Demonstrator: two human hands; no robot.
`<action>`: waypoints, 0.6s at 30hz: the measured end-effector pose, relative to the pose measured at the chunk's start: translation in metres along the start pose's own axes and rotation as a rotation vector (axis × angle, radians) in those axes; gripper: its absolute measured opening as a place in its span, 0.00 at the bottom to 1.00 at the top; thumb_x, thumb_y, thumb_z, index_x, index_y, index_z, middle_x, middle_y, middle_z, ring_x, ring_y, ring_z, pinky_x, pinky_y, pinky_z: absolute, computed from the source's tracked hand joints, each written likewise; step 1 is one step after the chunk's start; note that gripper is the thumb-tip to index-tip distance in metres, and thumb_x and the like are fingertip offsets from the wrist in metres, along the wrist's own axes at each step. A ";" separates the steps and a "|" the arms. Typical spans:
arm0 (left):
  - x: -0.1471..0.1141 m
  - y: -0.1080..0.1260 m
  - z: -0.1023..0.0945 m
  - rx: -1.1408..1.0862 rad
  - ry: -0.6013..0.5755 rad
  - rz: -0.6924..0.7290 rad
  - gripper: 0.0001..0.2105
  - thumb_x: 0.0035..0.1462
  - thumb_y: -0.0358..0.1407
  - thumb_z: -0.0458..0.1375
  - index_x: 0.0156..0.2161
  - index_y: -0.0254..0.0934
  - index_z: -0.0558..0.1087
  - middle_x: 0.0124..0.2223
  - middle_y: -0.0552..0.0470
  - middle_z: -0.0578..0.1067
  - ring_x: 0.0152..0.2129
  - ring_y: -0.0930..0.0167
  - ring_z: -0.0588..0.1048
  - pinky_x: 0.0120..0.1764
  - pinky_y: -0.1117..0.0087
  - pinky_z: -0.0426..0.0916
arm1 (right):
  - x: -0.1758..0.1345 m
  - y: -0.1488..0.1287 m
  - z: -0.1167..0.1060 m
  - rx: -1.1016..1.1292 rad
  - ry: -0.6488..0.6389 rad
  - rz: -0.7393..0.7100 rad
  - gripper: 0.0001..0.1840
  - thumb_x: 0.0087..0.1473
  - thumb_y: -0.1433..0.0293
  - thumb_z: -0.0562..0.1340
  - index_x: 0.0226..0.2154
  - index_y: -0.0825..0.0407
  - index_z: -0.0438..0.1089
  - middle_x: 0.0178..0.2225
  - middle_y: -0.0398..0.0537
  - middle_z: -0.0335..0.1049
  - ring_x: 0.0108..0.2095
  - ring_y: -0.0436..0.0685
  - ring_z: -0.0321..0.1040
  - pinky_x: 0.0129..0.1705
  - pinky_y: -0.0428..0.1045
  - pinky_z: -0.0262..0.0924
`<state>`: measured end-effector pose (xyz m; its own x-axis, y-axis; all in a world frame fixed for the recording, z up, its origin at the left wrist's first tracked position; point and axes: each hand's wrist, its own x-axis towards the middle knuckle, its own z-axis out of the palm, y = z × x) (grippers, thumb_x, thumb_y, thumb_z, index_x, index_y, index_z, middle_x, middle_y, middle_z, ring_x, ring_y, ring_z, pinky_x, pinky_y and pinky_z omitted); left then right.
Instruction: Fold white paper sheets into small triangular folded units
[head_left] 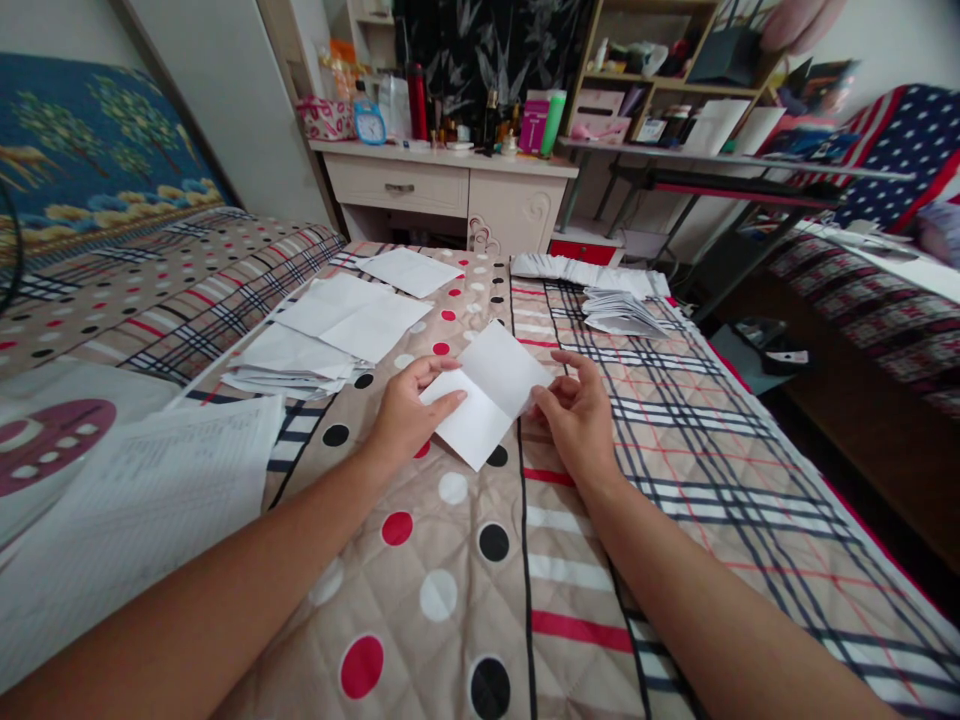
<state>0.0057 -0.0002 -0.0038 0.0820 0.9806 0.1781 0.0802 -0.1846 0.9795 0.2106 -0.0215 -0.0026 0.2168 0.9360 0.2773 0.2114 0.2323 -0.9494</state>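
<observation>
On the quilt [469,530], a creased sheet [508,370] is pinched by left hand [405,408] and right hand [583,420]; slips [619,314] are folded, papers [330,305] left flat.

Home bedroom, no doubt: dotted, plaid quilted bedspread [435,680] right under fingers [450,402]; straight beyond them, pale dresser [450,190] crowded with bottles [416,105], blue alarm clock [370,125]; up and right of fingers, packed shelves [705,88], star-patterned cloth [896,150] farther right.
</observation>
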 end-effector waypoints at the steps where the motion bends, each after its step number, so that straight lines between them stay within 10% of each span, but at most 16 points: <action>1: 0.000 -0.001 -0.001 0.091 -0.002 0.044 0.17 0.48 0.33 0.65 0.45 0.35 0.72 0.42 0.47 0.77 0.37 0.67 0.76 0.40 0.68 0.69 | 0.000 0.001 -0.002 -0.094 -0.010 -0.042 0.21 0.49 0.72 0.61 0.47 0.47 0.63 0.22 0.36 0.63 0.21 0.51 0.65 0.24 0.47 0.60; 9: 0.000 0.001 -0.010 0.810 -0.118 0.505 0.14 0.49 0.26 0.61 0.42 0.38 0.78 0.58 0.42 0.66 0.56 0.57 0.65 0.57 0.50 0.62 | 0.008 0.010 -0.012 -0.549 -0.067 -0.092 0.18 0.48 0.72 0.62 0.44 0.48 0.72 0.25 0.40 0.67 0.25 0.52 0.64 0.30 0.49 0.60; 14: -0.002 0.006 -0.018 0.826 -0.593 0.620 0.25 0.48 0.17 0.49 0.46 0.40 0.77 0.53 0.47 0.75 0.50 0.65 0.72 0.54 0.56 0.67 | 0.013 0.010 -0.015 -0.633 -0.053 -0.179 0.13 0.42 0.74 0.67 0.36 0.50 0.75 0.37 0.48 0.68 0.36 0.58 0.67 0.36 0.52 0.62; 18: -0.004 0.017 -0.023 0.870 -0.756 0.532 0.27 0.48 0.20 0.51 0.53 0.41 0.74 0.60 0.46 0.70 0.54 0.64 0.70 0.56 0.58 0.66 | 0.011 0.007 -0.015 -0.673 -0.077 -0.219 0.07 0.44 0.75 0.66 0.30 0.49 0.76 0.34 0.47 0.69 0.35 0.57 0.66 0.35 0.52 0.60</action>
<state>-0.0162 -0.0055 0.0142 0.8264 0.5427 0.1503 0.4628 -0.8065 0.3680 0.2289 -0.0136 -0.0043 0.0391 0.9084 0.4162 0.7905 0.2267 -0.5690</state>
